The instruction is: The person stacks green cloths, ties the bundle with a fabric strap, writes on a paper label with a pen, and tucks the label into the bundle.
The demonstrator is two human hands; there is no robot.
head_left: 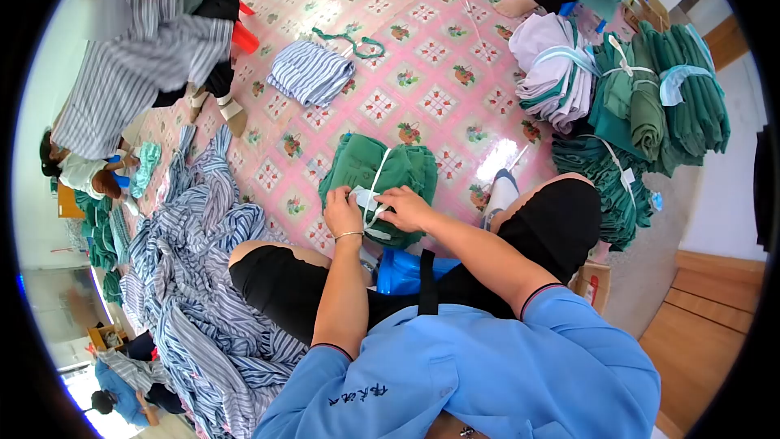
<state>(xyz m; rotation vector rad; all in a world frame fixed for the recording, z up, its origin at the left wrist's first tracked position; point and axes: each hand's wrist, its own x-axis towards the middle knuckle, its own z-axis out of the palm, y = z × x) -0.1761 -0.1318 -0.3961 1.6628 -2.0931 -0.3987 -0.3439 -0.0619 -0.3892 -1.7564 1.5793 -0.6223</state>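
Note:
On the floor between my knees lies a folded bundle of green cloth (414,169), bound by a white cloth tie (382,164). A small pale label (363,195) sits on top beside the tie. My left hand (342,213) rests on the bundle's near left side, its fingertips closed at the label's edge. My right hand (406,210) comes from the right, fingers bent together over the tie next to the label. What exactly lies under the right fingertips is partly hidden.
A folded striped garment (310,73) and a green cord (349,39) lie ahead. Striped clothes (215,276) are heaped at left. Tied bundles of green (691,97) and white cloth (556,69) are stacked at right. Another person holds striped cloth (130,81) at upper left.

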